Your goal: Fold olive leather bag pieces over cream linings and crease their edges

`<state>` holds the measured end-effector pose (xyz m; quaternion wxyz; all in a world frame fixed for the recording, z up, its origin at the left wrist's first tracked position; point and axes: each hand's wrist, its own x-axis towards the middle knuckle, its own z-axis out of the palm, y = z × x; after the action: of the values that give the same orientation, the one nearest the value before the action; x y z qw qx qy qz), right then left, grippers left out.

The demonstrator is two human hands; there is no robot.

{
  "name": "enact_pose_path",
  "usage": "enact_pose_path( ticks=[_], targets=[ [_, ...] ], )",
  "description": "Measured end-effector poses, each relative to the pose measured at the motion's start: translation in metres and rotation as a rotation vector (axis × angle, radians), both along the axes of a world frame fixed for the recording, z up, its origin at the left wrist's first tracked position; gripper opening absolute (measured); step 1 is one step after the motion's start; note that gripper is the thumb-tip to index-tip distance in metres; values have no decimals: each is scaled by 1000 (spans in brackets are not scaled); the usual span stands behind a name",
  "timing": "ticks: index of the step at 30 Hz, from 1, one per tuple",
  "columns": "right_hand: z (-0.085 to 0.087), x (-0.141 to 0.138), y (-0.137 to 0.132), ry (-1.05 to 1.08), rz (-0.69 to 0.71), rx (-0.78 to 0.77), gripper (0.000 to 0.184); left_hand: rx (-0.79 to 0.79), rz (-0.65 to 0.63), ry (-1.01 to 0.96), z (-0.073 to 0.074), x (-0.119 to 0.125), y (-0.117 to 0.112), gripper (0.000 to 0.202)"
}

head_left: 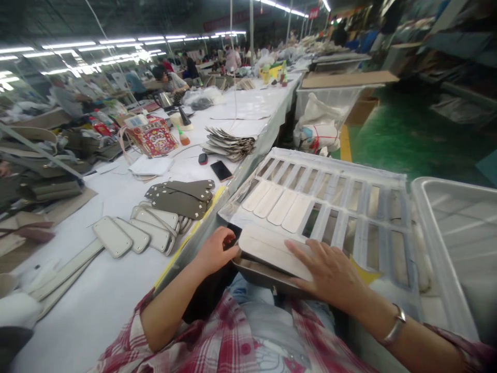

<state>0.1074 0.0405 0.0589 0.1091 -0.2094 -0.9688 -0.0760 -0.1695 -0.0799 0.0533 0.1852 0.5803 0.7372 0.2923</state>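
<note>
Factory hall, green-painted floor (407,134); a long white-covered work table (97,311) runs off to the left of the person. A white slotted rack (341,171) lies across the lap area, a row of pale rounded panels (281,204) set in its openings. On the table: studded taupe leather pieces (182,199), a stack of pale rounded pieces (151,230), a phone (221,170).

Item in hand: one pale rounded panel (272,251) on a dark backing piece (264,274), directly in front of the torso, above the rack's near edge. Long axis runs roughly left to right across the body, tilted away at the left end. Hands apart, both on this item: left hand (215,251) curled around the left end, on the dark edge; right hand (328,274), bracelet (394,325) on the wrist, lies flat over the right end, nearer the panel's middle.
</note>
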Motion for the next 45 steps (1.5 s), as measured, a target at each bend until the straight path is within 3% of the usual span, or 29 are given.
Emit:
enact_pose_path(
  ticks=[3,7,14,17,20,27,29,32,34,36,38,41,43,45],
  targets=[
    [-1,-14,-4,-33,101,64,64,-131,112,-67,-16,5,-14,31],
    [0,-19,-9,-88,171,114,57,-194,173,-198,-34,13,-21,35],
    [-4,-12,-11,-189,178,14,61,-289,133,-580,-41,6,-13,30],
    [-5,-15,-13,-248,157,-53,63,-302,149,-543,-39,5,-10,28],
    [-2,-28,-14,-344,114,-113,62,-270,124,-268,-31,3,-6,30],
    [-1,-46,-7,-427,21,-266,67,-344,-125,367,-4,5,7,36],
    [-4,-44,-9,-407,0,-305,67,-221,-264,393,2,20,16,31],
    [0,-45,-9,-416,-48,-401,54,-138,-612,267,2,46,40,17],
    [9,-43,-1,-399,-80,-541,58,-208,-803,200,-3,57,58,10],
    [19,-33,14,-300,-137,-835,72,-240,-897,173,-11,60,73,6],
    [26,-13,30,-159,-314,-1213,75,-229,-932,166,-18,58,81,10],
    [20,28,42,-84,-653,-1664,59,-173,-1007,171,-21,55,85,34],
    [7,49,37,-120,-710,-1824,58,-100,-1111,226,-20,57,86,45],
    [-9,59,27,-112,-713,-1780,57,-30,-1222,306,-17,61,88,45]
  ],
)
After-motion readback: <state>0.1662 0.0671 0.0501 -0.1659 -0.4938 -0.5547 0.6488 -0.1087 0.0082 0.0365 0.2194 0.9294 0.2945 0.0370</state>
